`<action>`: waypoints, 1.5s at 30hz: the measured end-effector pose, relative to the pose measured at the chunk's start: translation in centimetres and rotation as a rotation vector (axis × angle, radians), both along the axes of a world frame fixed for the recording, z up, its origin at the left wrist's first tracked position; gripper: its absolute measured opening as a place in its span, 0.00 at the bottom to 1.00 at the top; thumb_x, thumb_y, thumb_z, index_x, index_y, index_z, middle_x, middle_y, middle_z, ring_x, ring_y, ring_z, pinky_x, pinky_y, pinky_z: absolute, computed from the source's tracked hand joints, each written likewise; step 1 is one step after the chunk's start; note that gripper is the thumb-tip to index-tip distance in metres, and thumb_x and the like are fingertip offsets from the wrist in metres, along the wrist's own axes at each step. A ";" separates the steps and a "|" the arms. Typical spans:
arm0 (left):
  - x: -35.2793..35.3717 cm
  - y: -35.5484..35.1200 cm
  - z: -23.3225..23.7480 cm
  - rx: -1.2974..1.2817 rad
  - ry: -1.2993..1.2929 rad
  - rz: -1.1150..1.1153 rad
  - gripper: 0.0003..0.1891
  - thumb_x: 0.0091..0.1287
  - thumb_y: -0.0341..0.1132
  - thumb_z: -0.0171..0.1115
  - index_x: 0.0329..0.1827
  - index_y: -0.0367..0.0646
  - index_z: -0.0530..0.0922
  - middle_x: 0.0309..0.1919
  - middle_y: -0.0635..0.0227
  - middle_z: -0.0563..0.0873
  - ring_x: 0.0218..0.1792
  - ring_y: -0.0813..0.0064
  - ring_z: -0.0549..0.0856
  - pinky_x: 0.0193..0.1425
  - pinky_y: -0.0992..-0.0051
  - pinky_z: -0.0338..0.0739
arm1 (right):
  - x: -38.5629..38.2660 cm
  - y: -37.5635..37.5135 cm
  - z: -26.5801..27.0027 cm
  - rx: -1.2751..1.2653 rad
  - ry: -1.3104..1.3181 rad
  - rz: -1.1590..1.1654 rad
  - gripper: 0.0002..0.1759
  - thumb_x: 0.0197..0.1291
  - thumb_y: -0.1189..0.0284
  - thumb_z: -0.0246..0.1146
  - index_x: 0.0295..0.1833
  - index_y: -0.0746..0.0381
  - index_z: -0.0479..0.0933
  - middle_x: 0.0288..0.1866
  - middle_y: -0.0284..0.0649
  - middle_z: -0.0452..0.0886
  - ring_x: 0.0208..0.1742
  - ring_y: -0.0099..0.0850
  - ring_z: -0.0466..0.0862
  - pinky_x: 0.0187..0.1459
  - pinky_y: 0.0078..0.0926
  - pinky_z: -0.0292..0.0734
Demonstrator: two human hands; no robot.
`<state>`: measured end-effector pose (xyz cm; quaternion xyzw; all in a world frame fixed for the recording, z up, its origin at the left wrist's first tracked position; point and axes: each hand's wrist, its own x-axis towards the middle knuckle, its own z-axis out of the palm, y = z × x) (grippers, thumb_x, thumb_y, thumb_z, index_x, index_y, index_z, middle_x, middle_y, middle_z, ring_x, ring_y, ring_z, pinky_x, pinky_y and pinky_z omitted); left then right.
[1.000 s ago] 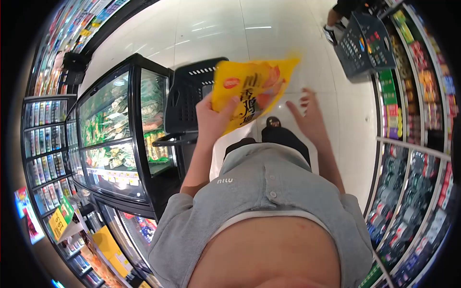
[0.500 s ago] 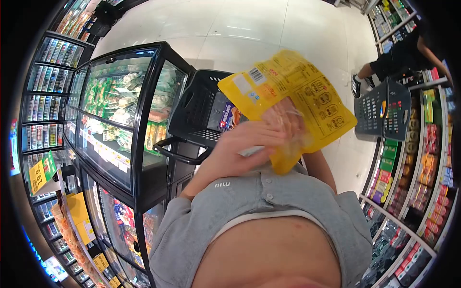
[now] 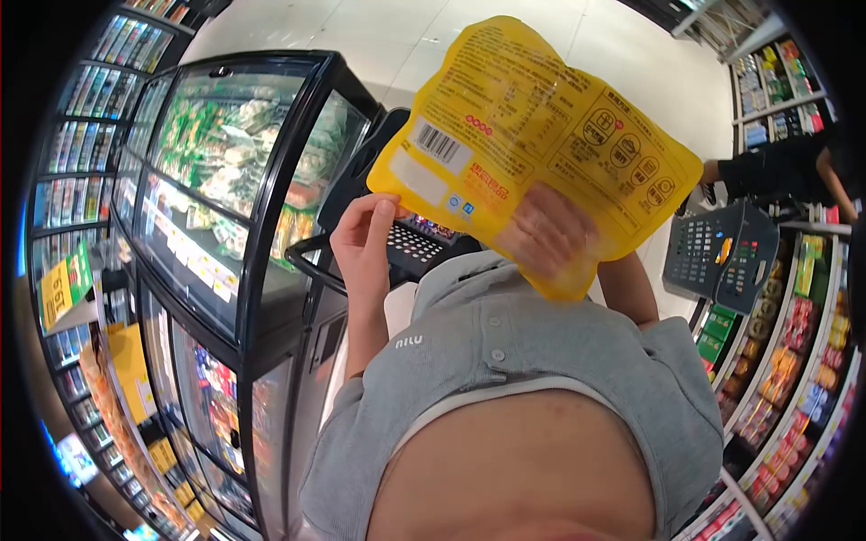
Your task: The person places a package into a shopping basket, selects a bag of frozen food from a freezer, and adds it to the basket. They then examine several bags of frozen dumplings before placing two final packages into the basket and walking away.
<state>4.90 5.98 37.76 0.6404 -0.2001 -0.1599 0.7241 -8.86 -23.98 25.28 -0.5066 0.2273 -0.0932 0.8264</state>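
A large yellow food pouch (image 3: 505, 117), printed with a barcode, text and small pictograms, hangs in front of my chest. A clear window (image 3: 552, 230) near its lower edge shows pinkish finger-like shapes. My left hand (image 3: 363, 239) pinches the pouch's left corner between thumb and forefinger. On the other side, my right forearm (image 3: 629, 287) runs up behind the pouch and supports it, with the right hand's fingers hidden by the packaging. Below and beyond the pouch, a dark shopping basket (image 3: 417, 245) with a perforated bottom is partly covered; a purple packet (image 3: 431, 225) shows inside.
A glass-sided chiller (image 3: 216, 171) with bagged greens stands to the left, a price sign (image 3: 68, 287) near it. At the right, a person in dark clothes (image 3: 780, 176) is beside another dark basket (image 3: 722, 252), close to stocked shelves (image 3: 785, 361).
My left hand has moved from the pouch's front to its left corner, and its fingers now pinch there. The pouch has risen and flattened toward me, showing more of its printed back.
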 end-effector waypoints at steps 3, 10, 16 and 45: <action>-1.2 -0.5 0.1 -0.027 0.014 0.118 0.08 0.69 0.30 0.54 0.43 0.32 0.77 0.33 0.65 0.81 0.37 0.76 0.80 0.48 0.75 0.75 | 1.6 -1.2 -0.7 -0.011 -0.014 0.072 0.39 0.66 0.41 0.41 0.72 0.57 0.54 0.70 0.38 0.60 0.67 0.37 0.64 0.66 0.39 0.60; -4.8 -4.5 0.5 0.253 -0.273 0.388 0.17 0.57 0.29 0.67 0.49 0.37 0.76 0.43 0.66 0.81 0.44 0.76 0.80 0.49 0.78 0.74 | 5.4 -4.7 -1.4 -0.078 -0.112 0.265 0.38 0.66 0.42 0.41 0.72 0.57 0.53 0.71 0.37 0.60 0.69 0.37 0.63 0.68 0.39 0.57; -8.7 -11.6 2.7 0.342 -0.482 -0.050 0.35 0.49 0.37 0.73 0.61 0.43 0.69 0.50 0.62 0.77 0.52 0.65 0.77 0.58 0.68 0.69 | 6.3 -5.2 -1.2 -0.174 -0.288 0.399 0.38 0.67 0.43 0.41 0.73 0.56 0.53 0.72 0.37 0.59 0.70 0.37 0.61 0.69 0.39 0.56; 0.6 -0.7 -18.2 0.172 0.561 0.662 0.11 0.64 0.33 0.58 0.43 0.35 0.82 0.27 0.62 0.86 0.28 0.81 0.84 0.35 0.80 0.77 | 15.3 5.8 -20.5 0.314 0.753 0.856 0.17 0.66 0.70 0.50 0.55 0.68 0.72 0.49 0.42 0.79 0.49 0.32 0.80 0.53 0.30 0.73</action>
